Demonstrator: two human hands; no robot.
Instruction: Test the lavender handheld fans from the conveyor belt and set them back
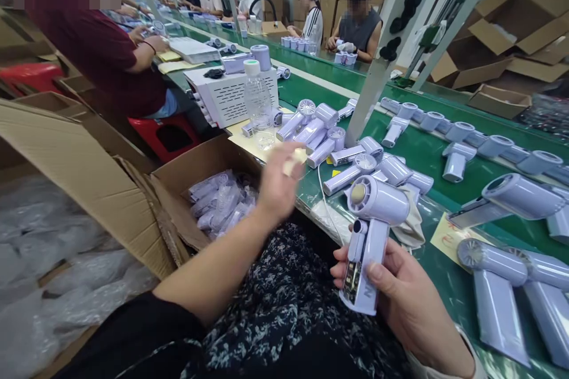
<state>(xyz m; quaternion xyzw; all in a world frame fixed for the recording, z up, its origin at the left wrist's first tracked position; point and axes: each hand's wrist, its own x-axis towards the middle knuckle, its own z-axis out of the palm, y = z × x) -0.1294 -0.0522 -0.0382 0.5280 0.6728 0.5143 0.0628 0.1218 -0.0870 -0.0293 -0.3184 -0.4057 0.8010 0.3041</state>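
Right hand (402, 278): grip closed around lilac fan (377, 234).
Left hand (280, 183): blurred near bottle (258, 100); can't tell grip.
Surface (418, 160): more fans (500, 308).

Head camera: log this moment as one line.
right hand: holding fan, handle open | left hand: blurred, near bottle | box: bagged parts inside | nearby: more fans

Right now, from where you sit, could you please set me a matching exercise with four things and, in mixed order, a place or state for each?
Things:
1. Right hand
2. Left hand
3. Clear bottle
4. Open cardboard box

Places and states:
A. Upright in front of the white vented case
B. Has plastic-wrapped parts inside
C. Holds a lilac handheld fan
D. Looks blurred

Right pairs: 1-C, 2-D, 3-A, 4-B
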